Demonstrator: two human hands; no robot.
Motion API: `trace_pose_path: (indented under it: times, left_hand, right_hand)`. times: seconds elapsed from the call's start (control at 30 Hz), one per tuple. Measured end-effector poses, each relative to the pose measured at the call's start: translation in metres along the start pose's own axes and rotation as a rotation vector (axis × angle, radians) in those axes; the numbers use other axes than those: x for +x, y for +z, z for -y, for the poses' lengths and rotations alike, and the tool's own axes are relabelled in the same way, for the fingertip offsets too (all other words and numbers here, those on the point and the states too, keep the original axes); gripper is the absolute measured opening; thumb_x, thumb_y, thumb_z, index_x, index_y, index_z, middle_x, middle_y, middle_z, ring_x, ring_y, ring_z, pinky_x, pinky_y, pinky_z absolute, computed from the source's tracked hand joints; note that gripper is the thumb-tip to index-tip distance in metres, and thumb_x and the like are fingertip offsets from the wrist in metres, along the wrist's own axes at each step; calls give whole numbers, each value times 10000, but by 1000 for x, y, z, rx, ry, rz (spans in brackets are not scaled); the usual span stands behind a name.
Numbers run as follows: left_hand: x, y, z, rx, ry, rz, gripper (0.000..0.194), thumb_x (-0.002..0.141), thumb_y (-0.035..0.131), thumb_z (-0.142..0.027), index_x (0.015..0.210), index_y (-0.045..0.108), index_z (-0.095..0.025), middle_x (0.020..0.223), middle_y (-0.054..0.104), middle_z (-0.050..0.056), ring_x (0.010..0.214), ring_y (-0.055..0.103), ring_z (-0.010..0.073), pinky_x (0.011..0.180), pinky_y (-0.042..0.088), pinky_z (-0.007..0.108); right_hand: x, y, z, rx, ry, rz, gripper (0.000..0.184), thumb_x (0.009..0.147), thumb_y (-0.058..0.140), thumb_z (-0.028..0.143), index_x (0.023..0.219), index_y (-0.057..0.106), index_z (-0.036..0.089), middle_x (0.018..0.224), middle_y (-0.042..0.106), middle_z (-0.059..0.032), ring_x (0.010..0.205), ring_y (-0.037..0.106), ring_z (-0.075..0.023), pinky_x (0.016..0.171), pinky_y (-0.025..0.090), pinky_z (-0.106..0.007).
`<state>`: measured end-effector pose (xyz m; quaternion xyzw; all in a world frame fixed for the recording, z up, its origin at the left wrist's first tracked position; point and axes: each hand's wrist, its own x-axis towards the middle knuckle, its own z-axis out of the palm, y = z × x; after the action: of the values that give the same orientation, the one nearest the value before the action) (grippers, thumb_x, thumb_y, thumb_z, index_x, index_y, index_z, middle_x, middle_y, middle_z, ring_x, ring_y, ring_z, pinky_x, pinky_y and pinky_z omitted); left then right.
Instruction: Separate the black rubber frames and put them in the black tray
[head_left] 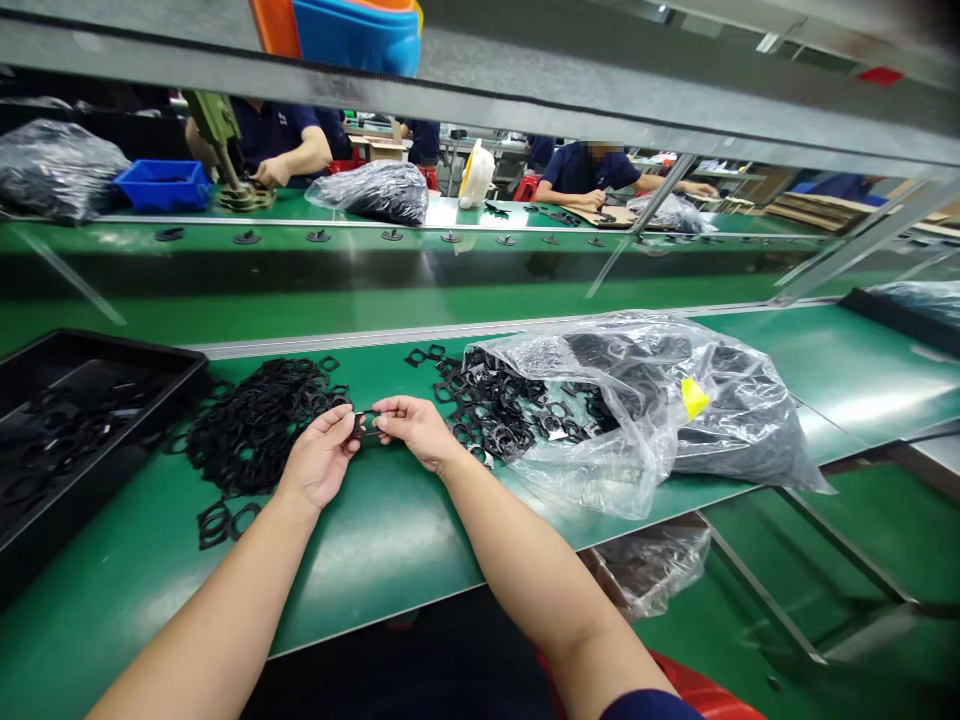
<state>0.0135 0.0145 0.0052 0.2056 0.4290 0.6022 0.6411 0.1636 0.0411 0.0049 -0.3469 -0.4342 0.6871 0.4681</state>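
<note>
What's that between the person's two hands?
In the head view, a small black ring is pinched between the fingertips of the left hand and the right hand.

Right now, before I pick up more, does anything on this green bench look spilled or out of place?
Yes. The black ring-shaped parts lie loose on the green bench instead of in the black tray, and a small clump sits apart from the main heap. More spread out from the mouth of the open clear plastic bag.

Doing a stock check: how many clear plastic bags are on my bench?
2: one large clear bag right of the loose black parts, another clear bag at the bench's far right edge. Others may be hidden.
</note>
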Motion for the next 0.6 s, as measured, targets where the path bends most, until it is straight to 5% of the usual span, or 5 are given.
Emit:
trace_pose_path:
  times: [0.27, 0.47, 0.6]
  left_hand:
    - [-4, 2, -1, 98, 47, 30, 379, 533, 819, -150, 880, 669, -126, 825, 689, 32, 583, 590, 67, 452, 439, 144]
    - [-8, 2, -4, 141, -114, 97, 291, 668, 756, -340, 842, 664, -127, 748, 672, 32, 555, 619, 106, 418, 446, 178]
    - [-9, 2, -2, 146, -166, 163, 284, 722, 713, -384, 820, 669, -121, 777, 689, 62, 699, 671, 160, 549, 534, 233]
  right_hand:
    - [-5, 0, 6, 69, 35, 133, 362, 591, 806, 286, 906, 683, 158, 702, 666, 17, 600, 611, -83, 623, 514, -238]
    - [-1, 2, -3, -164, -131, -16, 245, 657, 751, 309, 820, 665, 147, 700, 673, 4, 557, 566, -68, 552, 463, -203]
    - [0, 2, -7, -283, -185, -41, 208, 715, 691, 323, 818, 639, 151, 690, 671, -13, 557, 595, -100, 564, 489, -238]
